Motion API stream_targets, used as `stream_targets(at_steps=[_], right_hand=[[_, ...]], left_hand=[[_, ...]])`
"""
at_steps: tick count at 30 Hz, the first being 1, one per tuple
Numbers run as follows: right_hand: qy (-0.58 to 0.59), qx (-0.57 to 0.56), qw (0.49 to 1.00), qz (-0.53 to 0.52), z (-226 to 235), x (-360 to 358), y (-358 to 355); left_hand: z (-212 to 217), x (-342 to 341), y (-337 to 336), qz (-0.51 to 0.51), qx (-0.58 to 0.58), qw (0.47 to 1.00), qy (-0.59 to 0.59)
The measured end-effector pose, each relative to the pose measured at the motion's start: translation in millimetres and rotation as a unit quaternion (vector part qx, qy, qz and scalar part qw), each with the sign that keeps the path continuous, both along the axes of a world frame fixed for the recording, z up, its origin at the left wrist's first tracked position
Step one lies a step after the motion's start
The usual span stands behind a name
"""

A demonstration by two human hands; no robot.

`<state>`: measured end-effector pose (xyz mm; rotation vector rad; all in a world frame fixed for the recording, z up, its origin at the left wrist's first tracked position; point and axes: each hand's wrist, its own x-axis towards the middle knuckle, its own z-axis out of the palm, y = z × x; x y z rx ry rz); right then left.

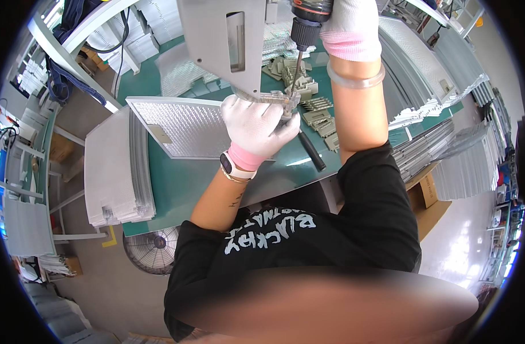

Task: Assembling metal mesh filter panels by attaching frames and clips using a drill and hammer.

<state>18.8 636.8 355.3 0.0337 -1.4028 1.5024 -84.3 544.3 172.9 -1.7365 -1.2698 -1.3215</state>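
My right hand (352,26), in a white glove with a pink cuff, is raised at the top and gripping an electric screwdriver (306,33). Its long thin bit points down to a small clear plastic fitting (291,103) at the lower end of a pale grey machine arm (216,43). My left hand (255,123), gloved the same way, closes its fingers round that fitting; what lies inside them is partly hidden. Left of this hand a framed panel (182,129) with a shiny textured face lies on the green table (185,192).
Small beige plastic parts (319,117) lie in rows right of my left hand, beside a black-handled tool (312,150). Stacked white panels (116,166) stand at the left edge; more panels (411,69) lie at the right. A floor fan (154,249) is below the table.
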Motion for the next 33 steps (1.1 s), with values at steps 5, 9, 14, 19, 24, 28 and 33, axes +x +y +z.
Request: stream_targets(at_steps=[5, 9, 14, 19, 24, 28, 33], right_hand=[[-0.044, 0.020, 0.996, 0.080, 0.3, -7.1, 9.7], [-0.072, 0.055, 0.993, 0.080, 2.5, -8.6, 6.1], [-0.078, 0.043, 0.993, 0.077, 3.8, -8.0, 6.6], [-0.094, 0.037, 0.984, 0.148, -17.2, -13.8, -7.2], [-0.018, 0.039, 0.999, 0.017, -67.8, -13.5, 29.7], [-0.017, 0.015, 0.993, 0.114, -43.1, -16.9, 2.4], [-0.035, -0.122, 0.971, 0.205, -12.1, -21.6, -43.8]], left_hand=[[-5.9, -2.3, 1.3, -0.005, -0.038, 0.999, -0.002], [-10.7, -3.6, 2.6, -0.006, -0.044, 0.999, -0.012], [-11.6, -4.2, 5.1, -0.034, -0.079, 0.996, -0.031], [-7.7, -4.2, 2.2, -0.033, -0.057, 0.997, -0.031], [-6.7, 2.3, -3.3, -0.066, -0.027, 0.997, -0.037], [-15.3, -2.6, -2.8, -0.102, -0.039, 0.993, -0.039], [-5.9, -1.5, -11.5, -0.086, -0.061, 0.993, -0.050]])
